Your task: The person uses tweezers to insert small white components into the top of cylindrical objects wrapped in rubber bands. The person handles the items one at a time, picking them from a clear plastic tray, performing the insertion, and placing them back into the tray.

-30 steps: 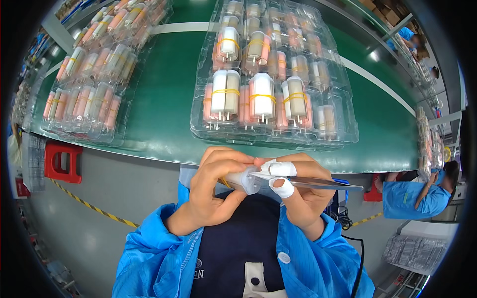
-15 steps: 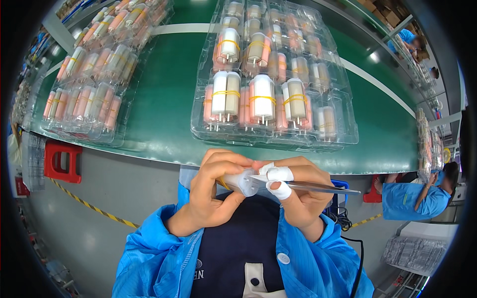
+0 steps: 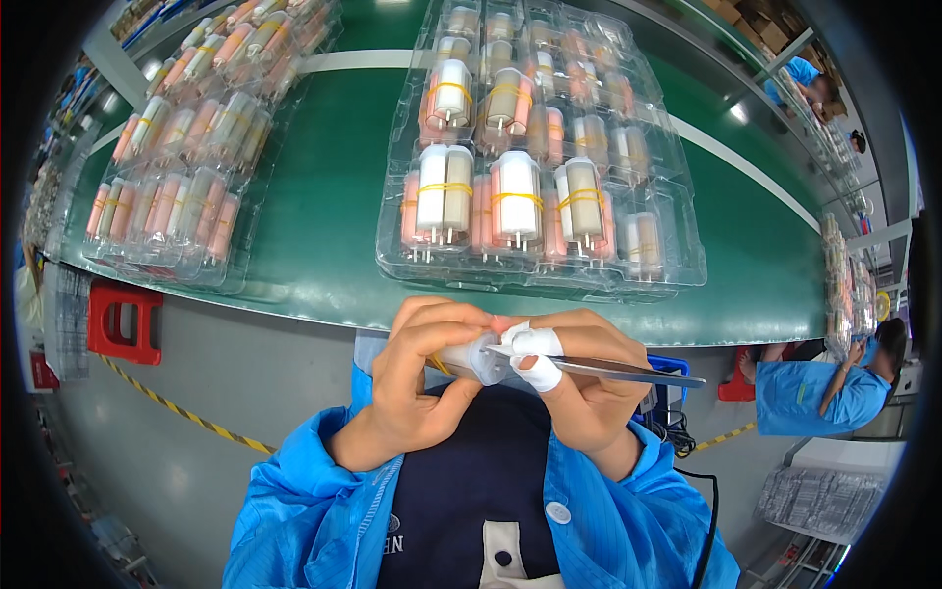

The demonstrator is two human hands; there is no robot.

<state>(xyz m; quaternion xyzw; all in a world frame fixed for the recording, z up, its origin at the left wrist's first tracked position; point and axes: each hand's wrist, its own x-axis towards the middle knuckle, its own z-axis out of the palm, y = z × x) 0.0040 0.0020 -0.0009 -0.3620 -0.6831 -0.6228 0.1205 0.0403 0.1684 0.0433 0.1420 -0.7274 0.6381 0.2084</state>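
Observation:
My left hand (image 3: 412, 383) is wrapped round a banded bundle of cartridge-like tubes (image 3: 469, 360), its pale, translucent end turned toward my other hand. A yellow rubber band shows on it between the fingers. Between thumb and forefinger, both wrapped in white tape, my right hand (image 3: 599, 368) grips a pair of metal tweezers (image 3: 643, 372). The tweezers' tips meet the end of the bundle; whether they hold anything small there cannot be made out. Both hands are in front of my body, just off the near edge of the green bench (image 3: 324, 226).
A stack of clear plastic trays (image 3: 628, 280) stands on the bench ahead, holding banded white, grey and pink tubes. Similar filled trays (image 3: 167, 255) stand at the left. A red stool (image 3: 125, 320) is on the floor at left. At far right sits a person in blue (image 3: 810, 393).
My right hand and the tweezers have shifted slightly left along the end of the bundle. My left hand keeps its hold, almost unmoved.

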